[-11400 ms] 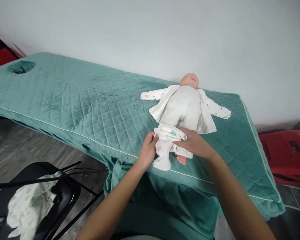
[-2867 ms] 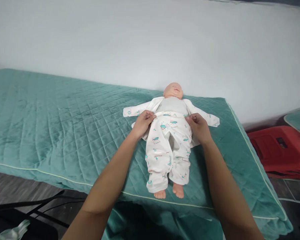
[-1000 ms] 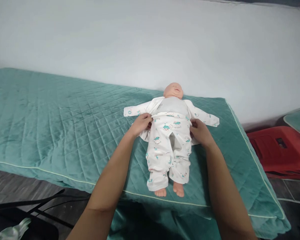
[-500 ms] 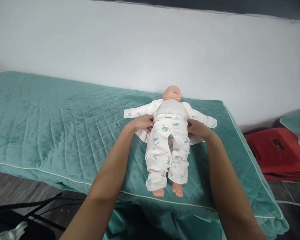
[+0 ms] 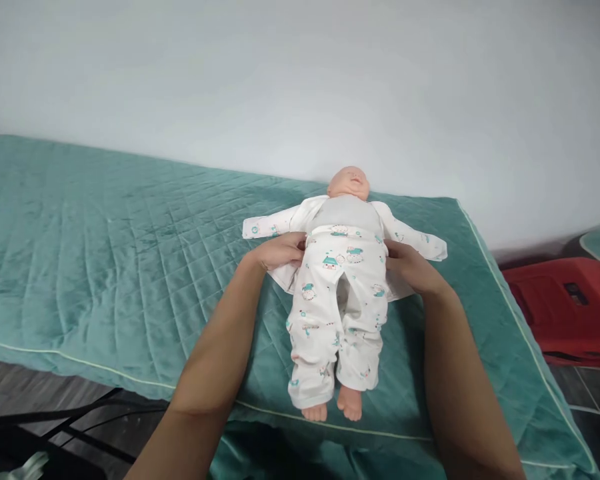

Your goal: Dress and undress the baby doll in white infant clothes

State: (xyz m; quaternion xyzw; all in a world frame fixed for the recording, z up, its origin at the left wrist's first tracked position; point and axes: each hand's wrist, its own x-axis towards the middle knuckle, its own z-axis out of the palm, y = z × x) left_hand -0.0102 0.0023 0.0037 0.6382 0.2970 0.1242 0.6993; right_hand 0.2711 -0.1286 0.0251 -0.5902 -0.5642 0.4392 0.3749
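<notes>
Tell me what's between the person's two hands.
The head view shows the doll in white printed trousers between the left hand and the right hand.

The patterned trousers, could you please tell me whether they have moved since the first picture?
Yes: the patterned trousers have moved toward the doll's head, their waistband now farther from the near edge of the bed.

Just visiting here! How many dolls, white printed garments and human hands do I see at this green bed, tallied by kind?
Doll: 1
White printed garments (jacket, trousers): 2
Human hands (left hand, right hand): 2
Total: 5
</notes>
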